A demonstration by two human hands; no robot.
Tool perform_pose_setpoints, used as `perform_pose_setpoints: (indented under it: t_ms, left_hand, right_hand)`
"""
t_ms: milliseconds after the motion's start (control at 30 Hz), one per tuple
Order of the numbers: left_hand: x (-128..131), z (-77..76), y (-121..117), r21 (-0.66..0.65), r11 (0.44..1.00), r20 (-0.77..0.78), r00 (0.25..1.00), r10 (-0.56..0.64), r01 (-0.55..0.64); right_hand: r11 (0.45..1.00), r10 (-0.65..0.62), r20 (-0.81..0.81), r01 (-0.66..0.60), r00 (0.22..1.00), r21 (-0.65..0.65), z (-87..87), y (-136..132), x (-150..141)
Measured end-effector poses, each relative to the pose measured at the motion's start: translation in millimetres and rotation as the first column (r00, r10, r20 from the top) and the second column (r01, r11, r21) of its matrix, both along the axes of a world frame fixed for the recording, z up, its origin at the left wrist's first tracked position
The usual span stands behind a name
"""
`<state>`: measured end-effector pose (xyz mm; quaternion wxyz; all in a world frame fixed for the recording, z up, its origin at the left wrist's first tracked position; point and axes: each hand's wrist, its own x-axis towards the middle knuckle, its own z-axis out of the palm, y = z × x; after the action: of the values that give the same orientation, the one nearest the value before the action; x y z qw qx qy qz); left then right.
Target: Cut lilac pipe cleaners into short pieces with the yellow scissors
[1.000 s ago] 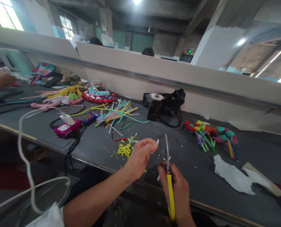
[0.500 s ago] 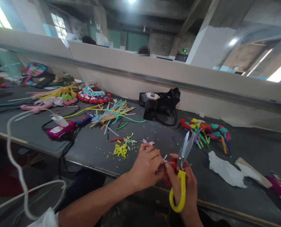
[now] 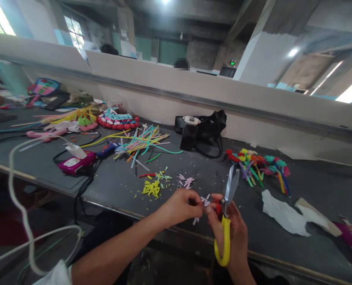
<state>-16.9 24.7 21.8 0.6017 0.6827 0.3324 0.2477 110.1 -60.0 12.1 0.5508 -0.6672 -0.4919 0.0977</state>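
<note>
Scissors (image 3: 227,223) with a yellow handle are noted on the near side of the black bag (image 3: 211,128), blades slightly parted and pointing away from the person. The right hand (image 3: 237,229) has its fingers clamped on them; a red piece (image 3: 218,209) shows beside its thumb. The left hand (image 3: 178,208), also on the bag's near side and further left, has curled fingers; from where I stand, I cannot tell whether their tips meet or pinch anything. Lilac clippings (image 3: 188,181) are scattered between the hands and in a loose heap closer to the bag. Yellow clippings (image 3: 151,189) lie on the counter (image 3: 327,186), near side and left of the bag, a red stem (image 3: 147,175) just beyond them. Crumpled white paper (image 3: 282,213) lies right of the bag, nearer the person. Further back, colourful fuzzy flowers (image 3: 253,160) are heaped right of the bag; a bundle of stems (image 3: 143,142) lies loosely crossed on its left. Behind the bag runs a pale partition (image 3: 164,93).
</note>
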Motion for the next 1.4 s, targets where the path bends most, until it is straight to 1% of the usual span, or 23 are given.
perform_pose_setpoints:
  t_ms: [100, 167, 233, 300, 367, 400, 500, 667, 800, 933, 1100, 1300, 1400]
  left_hand:
    - [0, 0.0, 0, -0.091, 0.996, 0.074, 0.997, 0.03, -0.023]
    - [-1, 2.0, 1, -0.151, 0.986, 0.188, 0.976, 0.105, -0.077]
    - [-3, 4.8, 2, -0.202, 0.968, 0.33, 0.92, 0.212, -0.15]
    - [-5, 6.9, 5, -0.248, 0.944, 0.449, 0.838, 0.311, -0.217]
    - [-6, 7.9, 8, -0.292, 0.922, 0.519, 0.768, 0.376, -0.254]
    - [-6, 8.0, 8, -0.311, 0.913, 0.536, 0.745, 0.398, -0.264]
    - [-6, 8.6, 8, -0.361, 0.894, 0.554, 0.71, 0.435, -0.266]
    - [-5, 12.1, 3, -0.449, 0.871, 0.604, 0.651, 0.459, -0.198]
    - [-3, 12.8, -1, -0.504, 0.853, 0.62, 0.631, 0.467, -0.136]
    - [-3, 12.8, -3, -0.511, 0.853, 0.639, 0.617, 0.458, -0.105]
    - [-2, 11.9, -4, -0.501, 0.86, 0.636, 0.633, 0.442, -0.097]
    - [-1, 10.5, -5, -0.509, 0.856, 0.621, 0.649, 0.44, -0.094]
    - [-1, 10.1, -5, -0.51, 0.856, 0.625, 0.646, 0.439, -0.088]
  right_hand:
    - [1.0, 0.0, 0.036, 0.0, 0.999, -0.015, -2.7, -3, 1]
    - [0.999, 0.016, 0.066, -0.012, 0.998, -0.05, -6.2, -4, 2]
    - [0.996, 0.063, 0.128, -0.055, 0.99, -0.067, -9.5, -4, 2]
    - [0.989, 0.136, 0.194, -0.121, 0.972, -0.084, -12.2, -4, 0]
    - [0.977, 0.204, 0.234, -0.182, 0.951, -0.115, -14.9, -4, -3]
    - [0.971, 0.227, 0.244, -0.2, 0.943, -0.131, -16.6, -5, -5]
    - [0.967, 0.24, 0.278, -0.205, 0.93, -0.15, -23.4, -5, -10]
    - [0.972, 0.219, 0.323, -0.176, 0.921, -0.156, -30.9, -6, -15]
    - [0.967, 0.239, 0.292, -0.201, 0.926, -0.156, -29.0, -7, -18]
    - [0.973, 0.221, 0.285, -0.19, 0.933, -0.132, -29.8, -7, -20]
    - [0.97, 0.239, 0.277, -0.213, 0.931, -0.12, -33.4, -6, -20]
    - [0.971, 0.237, 0.26, -0.216, 0.936, -0.104, -32.9, -6, -21]
    - [0.969, 0.241, 0.25, -0.219, 0.938, -0.112, -32.6, -7, -21]
